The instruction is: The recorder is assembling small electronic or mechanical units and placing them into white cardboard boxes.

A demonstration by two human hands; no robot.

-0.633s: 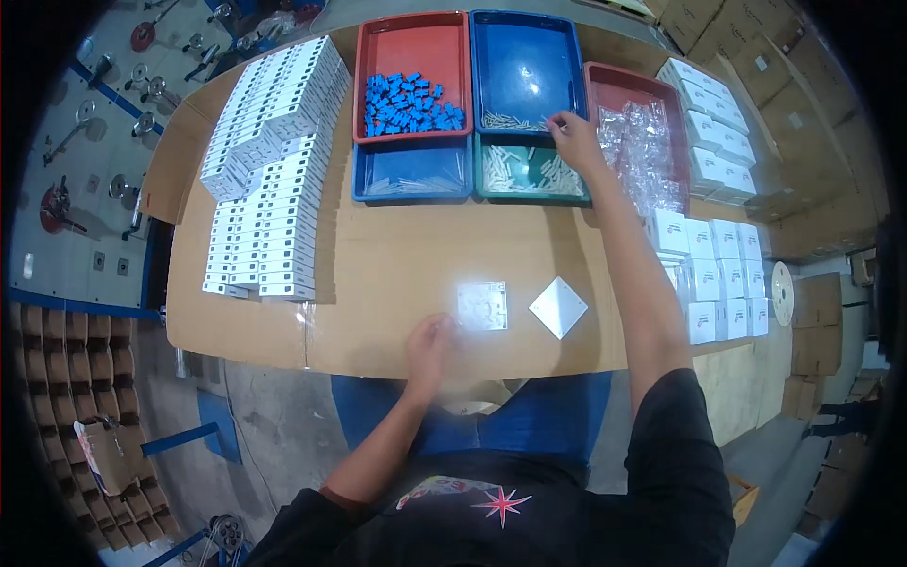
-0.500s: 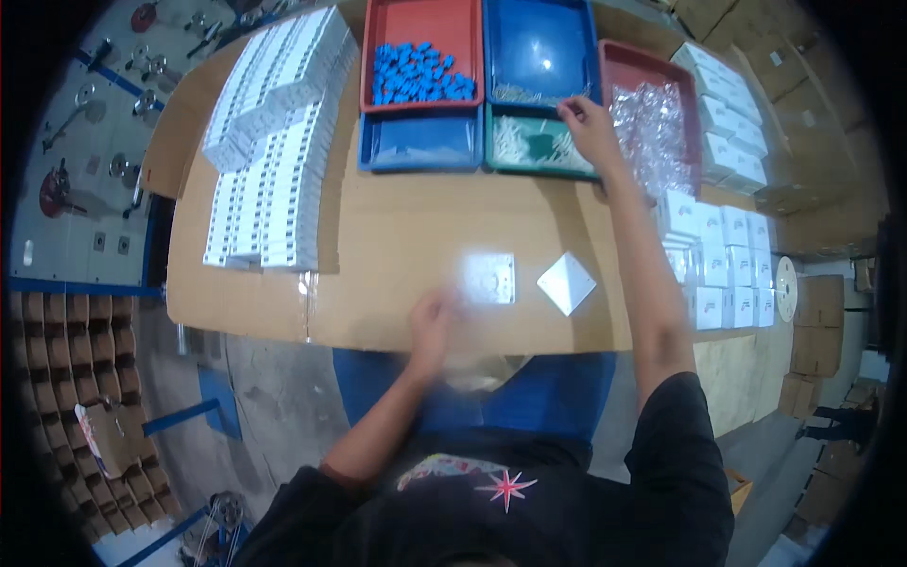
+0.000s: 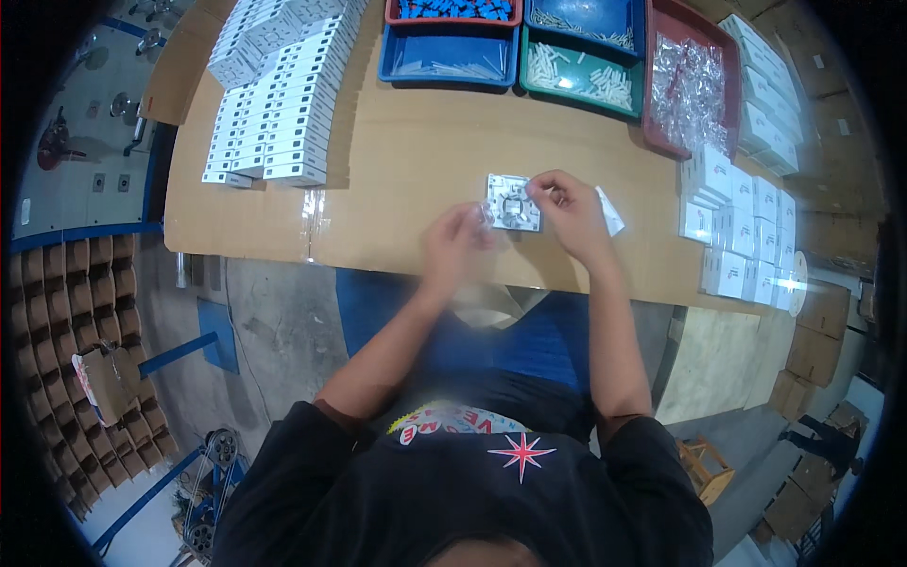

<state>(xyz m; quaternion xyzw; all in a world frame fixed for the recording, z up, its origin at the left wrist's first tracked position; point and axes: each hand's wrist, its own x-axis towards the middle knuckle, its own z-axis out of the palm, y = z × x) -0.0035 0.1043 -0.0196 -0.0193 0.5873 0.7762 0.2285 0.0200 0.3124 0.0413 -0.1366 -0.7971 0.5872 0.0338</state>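
Note:
A square white frame with raised fittings and an opening at its middle (image 3: 513, 204) lies flat on the cardboard-covered table (image 3: 406, 175). My left hand (image 3: 457, 248) is at the frame's left edge, fingertips pinched together; something small and pale may be between them, but it is blurred. Over the frame's right side, my right hand (image 3: 573, 219) has thumb and fingers closed in a pinch. What it holds, if anything, is too small to make out. Partly behind my right hand lies a smooth white square plate (image 3: 609, 212).
Beyond are a blue tray of screws (image 3: 619, 9), a green tray of white plugs (image 3: 578, 102), a blue tray of clear strips (image 3: 449, 80), and red trays of blue parts (image 3: 453, 21) and clear bags (image 3: 694, 85). White boxes are stacked left (image 3: 298, 123) and right (image 3: 732, 213).
My right hand has come back from the screw and plug trays to the frame. My left hand has moved slightly toward the frame's edge. The head view has tilted nearer to me.

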